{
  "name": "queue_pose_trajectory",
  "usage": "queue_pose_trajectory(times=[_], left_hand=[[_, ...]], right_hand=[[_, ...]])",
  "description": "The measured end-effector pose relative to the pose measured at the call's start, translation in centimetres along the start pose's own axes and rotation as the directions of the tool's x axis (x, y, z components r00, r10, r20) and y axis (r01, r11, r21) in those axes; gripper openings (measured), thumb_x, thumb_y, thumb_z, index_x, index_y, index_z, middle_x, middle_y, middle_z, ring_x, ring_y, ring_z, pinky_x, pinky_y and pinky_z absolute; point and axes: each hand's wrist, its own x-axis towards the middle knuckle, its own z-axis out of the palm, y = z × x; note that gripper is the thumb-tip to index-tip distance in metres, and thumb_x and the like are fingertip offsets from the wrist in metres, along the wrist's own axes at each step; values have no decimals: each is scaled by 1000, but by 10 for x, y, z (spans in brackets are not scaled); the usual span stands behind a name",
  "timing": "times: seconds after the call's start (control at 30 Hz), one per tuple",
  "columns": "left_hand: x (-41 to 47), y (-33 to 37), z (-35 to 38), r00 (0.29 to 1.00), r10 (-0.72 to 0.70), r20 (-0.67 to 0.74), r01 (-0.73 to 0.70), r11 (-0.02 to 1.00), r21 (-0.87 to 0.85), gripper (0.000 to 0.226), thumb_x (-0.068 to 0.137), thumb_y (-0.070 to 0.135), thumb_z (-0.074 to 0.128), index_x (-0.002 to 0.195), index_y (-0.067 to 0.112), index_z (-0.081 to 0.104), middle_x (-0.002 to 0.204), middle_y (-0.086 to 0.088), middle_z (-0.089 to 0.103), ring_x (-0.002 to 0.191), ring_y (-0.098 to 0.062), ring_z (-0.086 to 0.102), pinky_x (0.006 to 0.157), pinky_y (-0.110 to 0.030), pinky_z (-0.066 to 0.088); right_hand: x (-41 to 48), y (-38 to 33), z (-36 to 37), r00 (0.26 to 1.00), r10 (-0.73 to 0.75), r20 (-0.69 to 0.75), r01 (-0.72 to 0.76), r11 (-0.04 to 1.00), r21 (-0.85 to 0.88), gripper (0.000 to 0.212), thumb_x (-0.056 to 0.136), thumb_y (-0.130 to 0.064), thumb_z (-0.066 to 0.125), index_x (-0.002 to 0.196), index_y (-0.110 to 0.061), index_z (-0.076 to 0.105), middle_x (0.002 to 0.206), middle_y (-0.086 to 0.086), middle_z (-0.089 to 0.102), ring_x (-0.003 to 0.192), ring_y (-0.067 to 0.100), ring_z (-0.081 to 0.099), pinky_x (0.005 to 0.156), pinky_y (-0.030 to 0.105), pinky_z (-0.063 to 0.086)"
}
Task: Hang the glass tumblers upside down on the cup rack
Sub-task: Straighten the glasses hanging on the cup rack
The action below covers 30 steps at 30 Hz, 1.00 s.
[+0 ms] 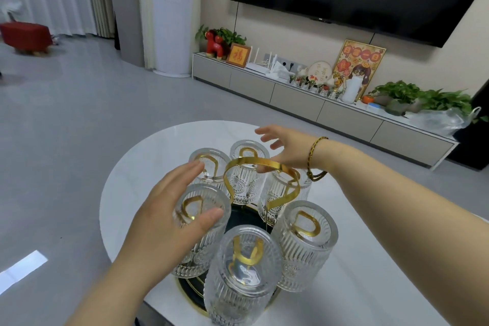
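- Landmark: the cup rack, gold handle loop on top, dark round base with gold rim, sitting on the white round table.
- Six ribbed glass tumblers on the rack, all upside down, each over a gold peg, ringed around the handle.
- Near-left tumbler: left of the handle, towards me. My left hand is on it.
- Left hand state: fingers spread and curved around that tumbler's upturned bottom and side, thumb lying across the base. Loose wrap; can't tell if I'm actually squeezing it.
- Nearest tumbler: in front of the handle, closest to me, at the rack's front edge.
- Near-right tumbler: right of the handle, towards me.
- Far-right tumbler: right of the handle, partly behind the gold loop.
- Far tumbler: behind the handle, seen through the loop.
- Far-left tumbler: left of the handle on the far side, just beyond my left fingertips.
- Right hand: behind and right of the handle, above the far-right tumbler. Fingers spread open, holding nothing; one fingertip sits at the handle's rim, contact unclear.
- Braided cord bracelet on my right wrist, hanging just right of the handle.
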Motion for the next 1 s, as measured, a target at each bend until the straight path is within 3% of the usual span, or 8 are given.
queue_pose_trajectory(times=[0.07, 0.2, 0.43, 0.6, 0.77, 0.9, 1.0], left_hand=[[-3, -5, -1, 1000, -17, -11, 17, 1000, -25, 60, 50, 61, 68, 98, 65, 32, 109, 49, 24, 95, 40, 23, 78, -4, 25], [-10, -15, -3, 998, -56, 3, 56, 997, -52, 72, 33, 66, 57, 101, 67, 32, 109, 47, 31, 99, 40, 21, 73, -6, 27], [-13, -22, -1, 995, -88, 55, 93, 991, -95, 75, 31, 64, 58, 101, 68, 31, 110, 47, 33, 97, 40, 24, 70, -3, 27], [-13, -25, -4, 993, -89, 74, 99, 986, -136, 82, 33, 58, 67, 98, 80, 22, 114, 47, 37, 101, 36, 29, 73, -3, 29], [-14, -31, -4, 994, -46, 95, 59, 989, -136, 84, 33, 62, 65, 103, 79, 21, 120, 45, 39, 110, 29, 30, 76, -5, 30], [-4, -40, -14, 999, -8, 36, 17, 968, -248, 58, 51, 55, 57, 105, 65, 38, 109, 50, 48, 109, 21, 42, 86, -7, 36], [22, -44, -29, 998, 35, -55, -45, 978, -201, 30, 78, 36, 59, 96, 56, 45, 100, 37, 57, 97, 19, 50, 83, 1, 35]], right_hand=[[9, -7, 4, 996, -18, 85, 24, 997, -73, 86, 65, -33, 71, 134, -24, 21, 145, 4, 31, 130, 24, 32, 104, 37, 31], [22, -10, 12, 990, -67, 120, 92, 971, -221, 87, 67, -29, 71, 136, -22, 18, 148, 5, 25, 133, 23, 27, 107, 37, 26], [29, -12, 12, 995, -92, 31, 96, 966, -240, 81, 66, -29, 71, 133, -21, 27, 144, 4, 33, 129, 22, 33, 104, 30, 28], [30, -12, 12, 996, -80, 34, 86, 968, -237, 80, 67, -31, 71, 133, -21, 27, 144, 4, 33, 129, 23, 33, 104, 32, 29], [27, -13, 12, 995, -80, 51, 90, 973, -214, 83, 67, -30, 71, 134, -21, 24, 146, 4, 30, 131, 22, 30, 105, 32, 27], [22, -15, 10, 996, -69, 64, 80, 978, -190, 86, 66, -31, 71, 135, -22, 21, 147, 4, 28, 132, 22, 28, 106, 33, 26], [14, -16, 4, 998, -67, 14, 69, 982, -175, 80, 70, -32, 67, 135, -22, 21, 143, 6, 33, 130, 23, 31, 106, 34, 27]])
